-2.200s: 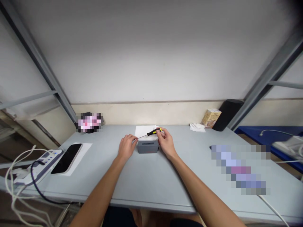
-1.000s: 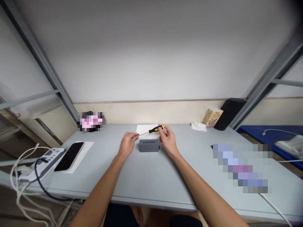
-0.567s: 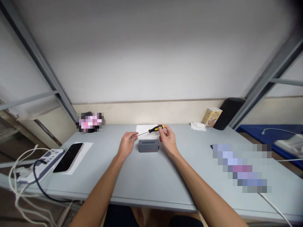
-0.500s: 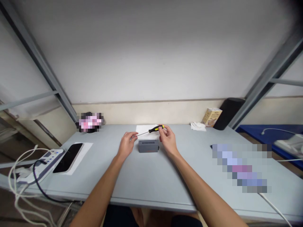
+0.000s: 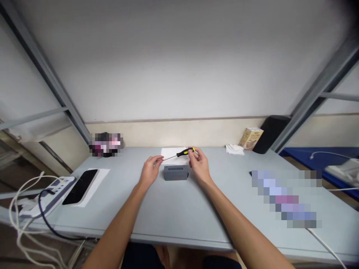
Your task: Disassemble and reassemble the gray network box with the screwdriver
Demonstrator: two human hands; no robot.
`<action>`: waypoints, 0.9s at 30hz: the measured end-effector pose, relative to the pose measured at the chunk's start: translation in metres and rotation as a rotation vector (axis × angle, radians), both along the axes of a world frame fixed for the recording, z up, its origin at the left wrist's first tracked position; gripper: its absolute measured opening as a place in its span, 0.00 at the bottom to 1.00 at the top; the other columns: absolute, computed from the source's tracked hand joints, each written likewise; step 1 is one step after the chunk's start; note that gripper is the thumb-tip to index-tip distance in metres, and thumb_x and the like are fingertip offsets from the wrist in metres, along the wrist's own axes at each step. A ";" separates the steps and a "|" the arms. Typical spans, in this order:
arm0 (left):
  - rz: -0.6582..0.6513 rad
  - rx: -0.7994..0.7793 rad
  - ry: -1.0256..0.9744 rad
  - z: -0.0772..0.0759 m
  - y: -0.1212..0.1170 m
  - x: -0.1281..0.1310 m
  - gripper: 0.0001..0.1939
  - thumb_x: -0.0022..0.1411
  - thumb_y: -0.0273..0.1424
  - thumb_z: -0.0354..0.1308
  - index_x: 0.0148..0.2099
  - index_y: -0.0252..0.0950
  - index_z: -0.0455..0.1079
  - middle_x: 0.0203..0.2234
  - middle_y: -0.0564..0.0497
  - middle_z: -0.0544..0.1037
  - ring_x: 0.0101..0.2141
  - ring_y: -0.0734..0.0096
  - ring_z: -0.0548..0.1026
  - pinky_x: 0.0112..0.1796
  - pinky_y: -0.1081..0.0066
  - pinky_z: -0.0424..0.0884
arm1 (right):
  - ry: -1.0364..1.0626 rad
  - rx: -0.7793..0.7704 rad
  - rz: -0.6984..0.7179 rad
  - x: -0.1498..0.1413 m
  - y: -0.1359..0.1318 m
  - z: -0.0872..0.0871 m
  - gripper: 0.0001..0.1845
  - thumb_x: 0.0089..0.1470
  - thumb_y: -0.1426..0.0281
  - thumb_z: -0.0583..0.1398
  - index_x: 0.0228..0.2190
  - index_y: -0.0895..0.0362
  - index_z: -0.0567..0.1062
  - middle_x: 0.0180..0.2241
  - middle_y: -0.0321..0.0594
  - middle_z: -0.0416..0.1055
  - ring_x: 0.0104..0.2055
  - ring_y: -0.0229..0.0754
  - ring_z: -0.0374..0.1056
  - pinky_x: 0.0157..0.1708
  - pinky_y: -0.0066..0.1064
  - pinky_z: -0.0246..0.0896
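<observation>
A screwdriver point(image 5: 183, 152) with a black and yellow handle is held between my two hands, its thin shaft pointing left. My right hand point(image 5: 199, 164) is closed on the handle's end. With fingers pinched, my left hand point(image 5: 151, 169) grips the tip end of the shaft; the tip itself is hidden by the fingers. Just below the screwdriver, a grey metal box point(image 5: 176, 173) with a row of vent slots along its top stands on the table. Behind the box lies a white sheet of paper point(image 5: 168, 152), partly covered by the screwdriver from this angle.
To the left, a phone point(image 5: 80, 186) rests on paper beside a power strip point(image 5: 53, 196) with tangled cables. At the back right are a crumpled tissue point(image 5: 235, 149), a small carton point(image 5: 251, 139) and a black cylinder point(image 5: 270, 134). A blurred object point(image 5: 286, 200) lies on the right.
Almost nothing differs. Both hands keep their hold on the screwdriver, which has barely shifted.
</observation>
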State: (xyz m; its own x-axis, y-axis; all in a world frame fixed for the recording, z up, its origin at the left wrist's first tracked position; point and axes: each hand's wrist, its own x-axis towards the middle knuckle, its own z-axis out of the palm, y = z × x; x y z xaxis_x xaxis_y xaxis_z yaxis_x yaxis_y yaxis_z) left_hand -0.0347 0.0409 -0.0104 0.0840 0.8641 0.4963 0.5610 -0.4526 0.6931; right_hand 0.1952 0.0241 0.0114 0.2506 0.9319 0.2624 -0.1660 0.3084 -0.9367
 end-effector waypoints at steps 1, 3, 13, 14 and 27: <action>0.002 -0.013 -0.013 0.001 0.000 0.001 0.10 0.70 0.32 0.59 0.48 0.40 0.81 0.41 0.47 0.84 0.42 0.62 0.81 0.48 0.63 0.75 | 0.001 -0.001 0.002 0.000 0.000 0.000 0.33 0.50 0.42 0.66 0.44 0.56 0.74 0.23 0.30 0.68 0.20 0.31 0.52 0.20 0.26 0.46; 0.005 -0.041 -0.039 0.002 -0.001 0.002 0.10 0.70 0.32 0.59 0.48 0.40 0.81 0.41 0.47 0.85 0.41 0.62 0.81 0.47 0.64 0.75 | 0.003 -0.003 0.006 -0.001 -0.001 0.001 0.33 0.50 0.42 0.66 0.44 0.56 0.74 0.23 0.29 0.67 0.19 0.31 0.52 0.19 0.26 0.45; 0.005 -0.120 -0.094 0.006 -0.002 0.004 0.10 0.66 0.32 0.60 0.46 0.39 0.81 0.37 0.48 0.85 0.38 0.64 0.80 0.44 0.66 0.74 | 0.003 0.000 0.017 -0.001 -0.001 0.000 0.34 0.51 0.42 0.66 0.45 0.57 0.74 0.24 0.30 0.69 0.19 0.30 0.53 0.19 0.25 0.47; 0.002 -0.122 -0.091 0.006 -0.002 0.004 0.10 0.66 0.32 0.60 0.46 0.39 0.81 0.37 0.48 0.85 0.38 0.64 0.80 0.44 0.65 0.74 | 0.005 0.001 0.019 -0.001 -0.001 0.000 0.33 0.51 0.43 0.66 0.45 0.57 0.74 0.24 0.30 0.69 0.19 0.30 0.53 0.19 0.25 0.47; -0.012 -0.098 -0.159 0.015 -0.006 0.009 0.17 0.64 0.36 0.61 0.53 0.37 0.77 0.47 0.44 0.83 0.42 0.64 0.78 0.47 0.65 0.71 | 0.048 0.009 -0.052 0.006 -0.001 0.010 0.34 0.48 0.42 0.67 0.43 0.56 0.74 0.21 0.27 0.64 0.19 0.31 0.52 0.19 0.26 0.46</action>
